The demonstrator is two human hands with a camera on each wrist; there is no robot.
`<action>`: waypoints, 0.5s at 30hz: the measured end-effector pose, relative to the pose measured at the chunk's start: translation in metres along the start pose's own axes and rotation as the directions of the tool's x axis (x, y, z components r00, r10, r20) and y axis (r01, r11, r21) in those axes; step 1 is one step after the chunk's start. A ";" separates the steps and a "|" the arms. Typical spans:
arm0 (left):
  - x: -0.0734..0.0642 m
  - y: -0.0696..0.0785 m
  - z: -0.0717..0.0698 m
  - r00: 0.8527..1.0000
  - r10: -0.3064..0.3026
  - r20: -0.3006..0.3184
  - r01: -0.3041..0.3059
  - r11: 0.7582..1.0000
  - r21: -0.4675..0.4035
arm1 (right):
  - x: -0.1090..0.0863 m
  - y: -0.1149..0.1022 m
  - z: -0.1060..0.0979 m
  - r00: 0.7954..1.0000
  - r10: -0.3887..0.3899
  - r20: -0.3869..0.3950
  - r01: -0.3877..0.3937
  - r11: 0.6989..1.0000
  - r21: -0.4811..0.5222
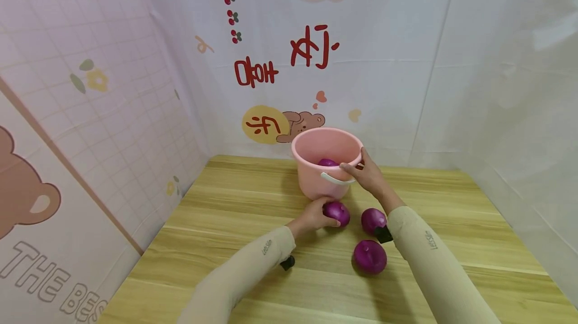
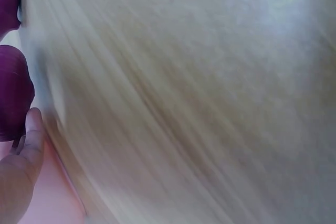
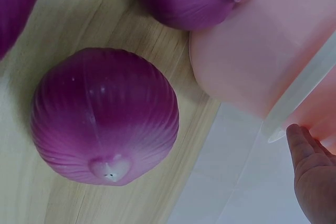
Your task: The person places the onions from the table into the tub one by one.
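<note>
A pink bucket (image 1: 311,178) with a white handle (image 1: 335,179) stands on the table, one purple onion (image 1: 327,162) showing inside it. My right hand (image 1: 371,176) grips the bucket's rim on the right side, thumb over the edge. In front of the bucket, my left hand (image 1: 316,215) holds a second purple onion (image 1: 337,213) between thumb and fingers, close by the bucket's base. Two more onions lie on the table: one (image 1: 373,220) beside my right wrist, the other (image 1: 370,257) nearer to me. The right wrist view shows an onion (image 3: 105,116) up close, its pale tip visible.
The wood-grain table (image 1: 244,183) ends at a white printed backdrop (image 1: 384,88) just behind the bucket. A patterned sheet (image 1: 113,128) rises along the left side, and a plain white one (image 1: 519,128) along the right.
</note>
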State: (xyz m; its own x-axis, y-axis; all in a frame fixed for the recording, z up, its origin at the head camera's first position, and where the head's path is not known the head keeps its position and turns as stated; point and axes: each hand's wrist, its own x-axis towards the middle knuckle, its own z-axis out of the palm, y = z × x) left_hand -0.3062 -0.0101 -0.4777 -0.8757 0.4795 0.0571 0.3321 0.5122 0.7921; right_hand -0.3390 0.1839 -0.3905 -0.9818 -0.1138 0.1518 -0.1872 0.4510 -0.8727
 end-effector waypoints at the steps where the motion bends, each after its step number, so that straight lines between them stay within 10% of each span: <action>1: -0.001 0.000 -0.001 1.000 0.001 0.000 -0.001 1.000 -0.007 | 0.000 0.000 0.000 1.000 -0.001 0.000 0.001 1.000 0.001; 15: -0.009 -0.001 -0.016 0.999 0.036 0.002 -0.036 0.998 -0.045 | -0.001 -0.002 0.000 1.000 -0.006 0.000 0.006 1.000 0.002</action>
State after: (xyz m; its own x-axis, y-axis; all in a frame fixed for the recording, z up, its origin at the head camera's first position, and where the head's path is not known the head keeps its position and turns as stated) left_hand -0.3040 -0.0262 -0.4693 -0.8623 0.4992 0.0846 0.3476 0.4621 0.8159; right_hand -0.3381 0.1835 -0.3888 -0.9806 -0.1170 0.1572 -0.1934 0.4484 -0.8726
